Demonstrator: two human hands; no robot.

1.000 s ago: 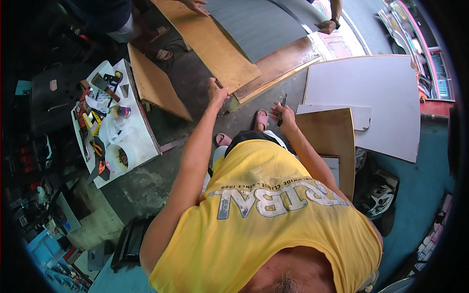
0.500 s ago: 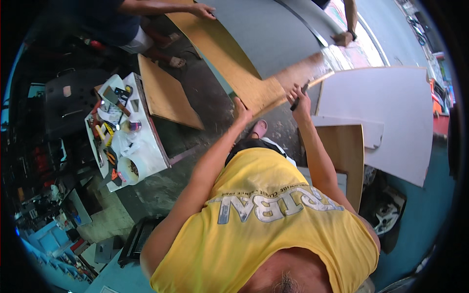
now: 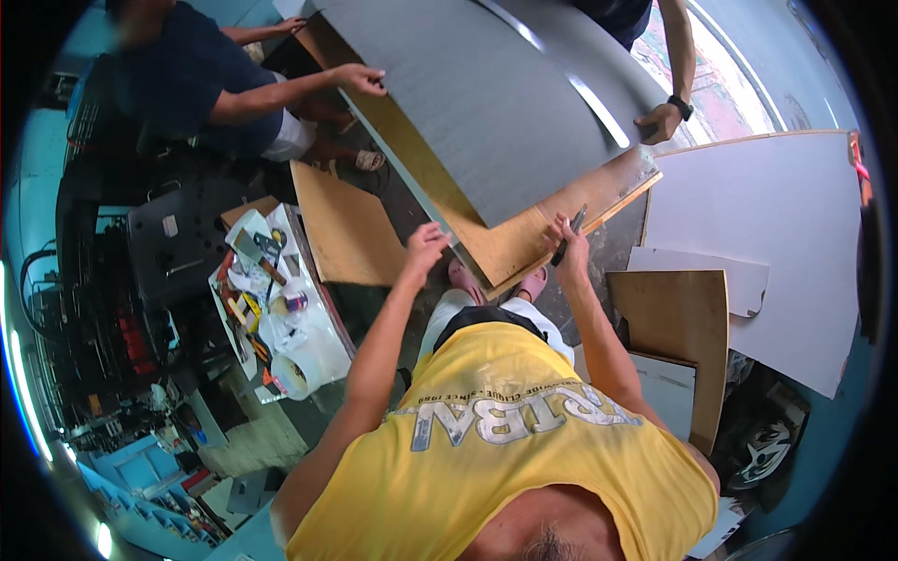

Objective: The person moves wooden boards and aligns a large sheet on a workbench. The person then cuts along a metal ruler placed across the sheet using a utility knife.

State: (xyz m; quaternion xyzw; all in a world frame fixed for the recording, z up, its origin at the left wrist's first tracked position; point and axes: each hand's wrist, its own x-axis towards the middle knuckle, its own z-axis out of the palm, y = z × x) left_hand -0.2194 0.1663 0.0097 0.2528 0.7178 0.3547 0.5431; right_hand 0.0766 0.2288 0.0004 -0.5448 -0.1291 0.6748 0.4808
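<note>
A plywood board (image 3: 510,245) stretches away in front of me, with a large grey sheet (image 3: 449,103) lying over most of it. A shiny metal strip (image 3: 599,110) rests along the sheet. My left hand (image 3: 427,251) is just beside the board's left edge, fingers loosely bent and apart, holding nothing. In my right hand (image 3: 571,251), over the board's near edge, is a dark-handled utility knife (image 3: 579,221), its tip pointing away from me. One person's hand (image 3: 363,79) touches the sheet's left edge. Another person's hand (image 3: 662,122) presses at its right end.
To the left, a white table (image 3: 327,346) carries several tools and plastic bags, with a plywood panel (image 3: 346,224) leaning next to it. Large white panels (image 3: 748,234) and a brown board (image 3: 673,313) stand on the right. My feet are under the board's near corner.
My left hand has let go of the board's corner and moved left. The board and sheet have shifted nearer to me, with my view turned. The knife stays in my right hand.
</note>
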